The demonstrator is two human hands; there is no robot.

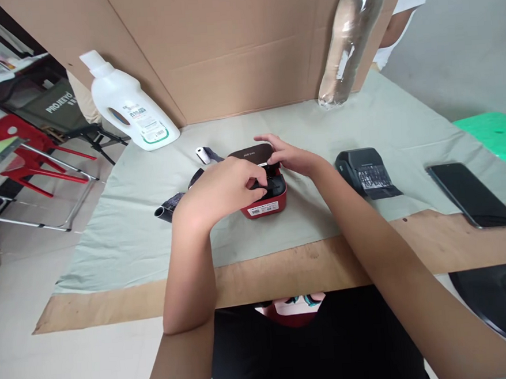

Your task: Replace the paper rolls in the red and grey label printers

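A small red device with a black top (265,207), which looks like a portable printer, sits on the cloth in front of me with its black lid (250,153) raised. My left hand (227,186) reaches over its opening from the left, fingers curled and pinched at the dark inside; what they hold is hidden. My right hand (291,153) is at the lid's right edge, thumb against it and fingers behind, holding it. Left of the device, partly under my left forearm, lie a dark curled strip (170,207) and a small white roll (202,155).
A black printer-like device (360,170) with a printed strip and a phone (472,194) lie to the right. A white jug (128,103) and a tall clear bottle (350,41) stand by the cardboard (234,46). A person's arm (395,28) shows behind it. The wooden table edge (285,271) is nearest me.
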